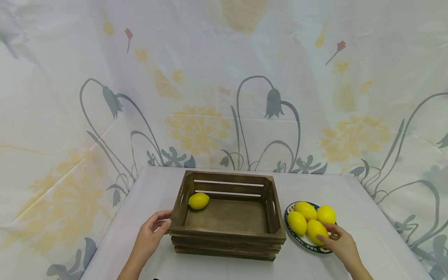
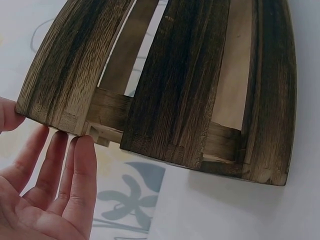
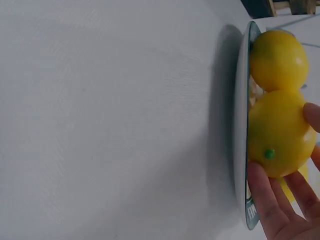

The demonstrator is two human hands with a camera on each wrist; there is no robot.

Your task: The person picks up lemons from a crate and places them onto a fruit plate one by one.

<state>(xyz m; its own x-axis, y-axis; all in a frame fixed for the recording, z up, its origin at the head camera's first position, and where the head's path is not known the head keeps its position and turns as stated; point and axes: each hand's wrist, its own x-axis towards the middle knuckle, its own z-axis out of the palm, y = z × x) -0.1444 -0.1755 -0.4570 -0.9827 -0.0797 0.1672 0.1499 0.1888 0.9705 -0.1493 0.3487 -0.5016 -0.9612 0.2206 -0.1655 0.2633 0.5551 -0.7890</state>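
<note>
A dark brown slatted wooden crate stands on the white table, with one yellow lemon in its far left corner. My left hand touches the crate's left end near the front corner, fingers fairly straight; the left wrist view shows the fingertips against the slat ends. To the crate's right, a green-rimmed plate bears several lemons. My right hand grips the nearest lemon, thumb on one side and fingers on the other. In the right wrist view this lemon has a green stem tip and sits against another lemon.
Patterned cloth with grey and yellow flowers hangs behind and at both sides of the table. A small dark object shows at the bottom edge of the head view. A narrow gap separates crate and plate.
</note>
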